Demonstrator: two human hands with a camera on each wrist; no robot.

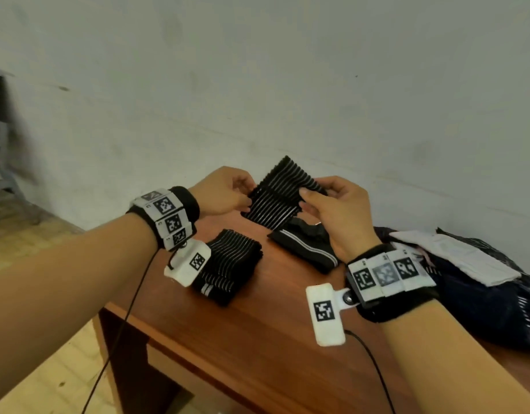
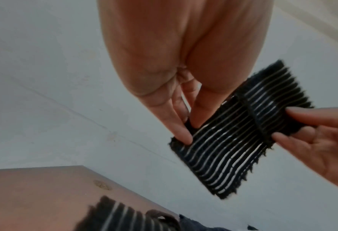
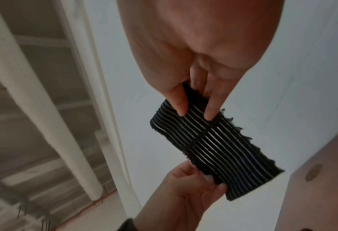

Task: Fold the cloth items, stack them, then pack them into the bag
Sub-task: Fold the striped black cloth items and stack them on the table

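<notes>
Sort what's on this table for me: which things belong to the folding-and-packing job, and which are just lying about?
Part of the job:
- striped cloth, pinched by left hand and right hand
- folded stack
- dark cloth with white bands, still on the table
- dark bag

Lying about:
- white papers on the bag
- chair frame at far left

No legible text, brand or number in any view. Wrist bands (image 1: 168, 216) carry black-and-white square coded markers only. White sheet (image 1: 455, 255) at right table edge: print too blurred to read.
</notes>
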